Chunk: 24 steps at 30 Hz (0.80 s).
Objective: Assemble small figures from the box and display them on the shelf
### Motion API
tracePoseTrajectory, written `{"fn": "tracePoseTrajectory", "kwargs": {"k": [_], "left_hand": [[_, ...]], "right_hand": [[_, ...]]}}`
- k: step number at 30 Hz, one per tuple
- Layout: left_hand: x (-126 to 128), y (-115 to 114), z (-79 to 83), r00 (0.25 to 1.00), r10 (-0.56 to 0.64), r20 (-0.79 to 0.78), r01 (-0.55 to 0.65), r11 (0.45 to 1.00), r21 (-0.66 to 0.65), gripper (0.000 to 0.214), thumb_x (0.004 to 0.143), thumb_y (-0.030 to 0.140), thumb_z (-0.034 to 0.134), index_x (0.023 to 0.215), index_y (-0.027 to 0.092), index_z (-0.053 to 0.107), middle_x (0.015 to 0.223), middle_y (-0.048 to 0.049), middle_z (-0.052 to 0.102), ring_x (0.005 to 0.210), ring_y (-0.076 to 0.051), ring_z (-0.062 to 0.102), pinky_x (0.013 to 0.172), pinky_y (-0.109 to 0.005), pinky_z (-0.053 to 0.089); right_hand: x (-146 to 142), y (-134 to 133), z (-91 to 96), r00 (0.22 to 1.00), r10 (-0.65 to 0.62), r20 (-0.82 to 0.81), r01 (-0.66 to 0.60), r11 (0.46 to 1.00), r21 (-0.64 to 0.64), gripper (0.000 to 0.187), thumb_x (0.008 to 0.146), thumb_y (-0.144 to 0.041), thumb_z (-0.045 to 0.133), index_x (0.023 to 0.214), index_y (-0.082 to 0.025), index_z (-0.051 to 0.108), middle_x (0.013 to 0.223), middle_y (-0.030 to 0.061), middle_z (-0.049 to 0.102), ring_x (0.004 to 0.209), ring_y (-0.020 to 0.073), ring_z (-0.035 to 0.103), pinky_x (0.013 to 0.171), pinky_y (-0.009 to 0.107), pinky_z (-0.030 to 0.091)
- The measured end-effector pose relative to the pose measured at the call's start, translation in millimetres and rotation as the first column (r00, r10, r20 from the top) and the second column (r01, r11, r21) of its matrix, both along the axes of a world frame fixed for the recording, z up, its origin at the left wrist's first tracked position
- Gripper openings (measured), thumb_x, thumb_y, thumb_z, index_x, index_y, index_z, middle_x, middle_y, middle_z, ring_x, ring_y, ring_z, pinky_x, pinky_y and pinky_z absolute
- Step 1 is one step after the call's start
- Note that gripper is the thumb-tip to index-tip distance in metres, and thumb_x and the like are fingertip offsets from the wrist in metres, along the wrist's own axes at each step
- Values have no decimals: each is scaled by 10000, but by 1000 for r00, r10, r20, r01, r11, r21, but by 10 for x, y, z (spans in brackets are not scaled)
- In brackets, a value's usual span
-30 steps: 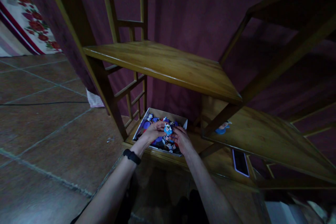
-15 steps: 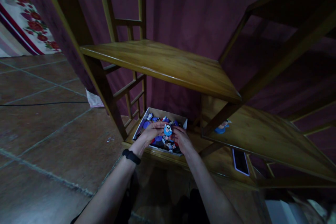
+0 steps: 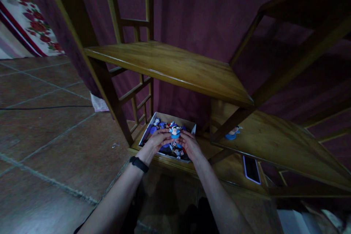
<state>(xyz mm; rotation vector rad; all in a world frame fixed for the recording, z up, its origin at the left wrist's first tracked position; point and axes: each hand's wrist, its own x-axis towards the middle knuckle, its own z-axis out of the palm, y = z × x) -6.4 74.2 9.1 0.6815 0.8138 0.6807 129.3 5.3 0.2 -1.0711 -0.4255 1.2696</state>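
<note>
A small toy figurine [image 3: 174,132] with a blue round base and a white-and-blue top is held between the fingertips of both hands. My left hand [image 3: 160,138] grips it from the left, and my right hand [image 3: 188,142] from the right. Beneath them a shallow white cardboard box [image 3: 181,120] sits on the bottom shelf, filled with several small figurines in purple, blue, white, red and black. The hands cover the middle of the box, and the figurine's finer details are too small to make out.
A wooden shelf board [image 3: 170,65] stretches above the box. On the right-hand shelf stands another blue-based figurine [image 3: 231,134]; below it lies a phone [image 3: 251,169] with a light purple edge. A slanting wooden post [image 3: 233,122] separates the compartments. A cable [image 3: 46,108] crosses the tiled floor.
The figurine has turned in my fingers: its blue base now faces downward and its body shows above it. Both hands stay over the box.
</note>
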Motion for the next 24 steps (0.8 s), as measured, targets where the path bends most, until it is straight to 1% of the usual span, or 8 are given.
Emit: {"fn": "tracePoseTrajectory", "kwargs": {"k": [6, 11, 16, 24], "left_hand": [[26, 6, -32, 998, 53, 23, -52, 998, -41, 211, 668, -2, 660, 830, 119, 599, 666, -40, 667, 581, -136, 653, 606, -261, 567], [30, 10, -45, 998, 44, 47, -41, 998, -52, 203, 677, -1, 657, 836, 112, 602, 683, -49, 669, 607, -144, 661, 630, -268, 575], [19, 12, -64, 997, 42, 71, -38, 998, -51, 204, 666, -3, 672, 826, 105, 607, 703, -54, 671, 638, -147, 670, 676, -260, 573], [23, -12, -17, 995, 4, 104, -1, 1000, -26, 259, 628, -22, 703, 821, 106, 587, 722, -50, 673, 670, -144, 676, 699, -233, 564]], "right_hand": [[8, 17, -48, 1000, 23, -11, -23, 1000, 0, 270, 583, -220, 751, 821, -173, 633, 686, -11, 672, 610, 105, 620, 620, 229, 522], [-4, 19, -45, 1000, 1, -24, -2, 1000, -16, 272, 585, -195, 748, 827, -172, 625, 711, -10, 670, 632, 106, 631, 647, 231, 529], [-15, 13, -30, 998, -37, -56, 37, 999, -8, 236, 589, -182, 755, 780, -177, 617, 674, -26, 655, 617, 100, 627, 669, 244, 539], [10, 6, -4, 999, 7, -50, -7, 1000, -1, 244, 606, -230, 759, 802, -181, 622, 630, -22, 652, 578, 99, 610, 599, 228, 524]]}}
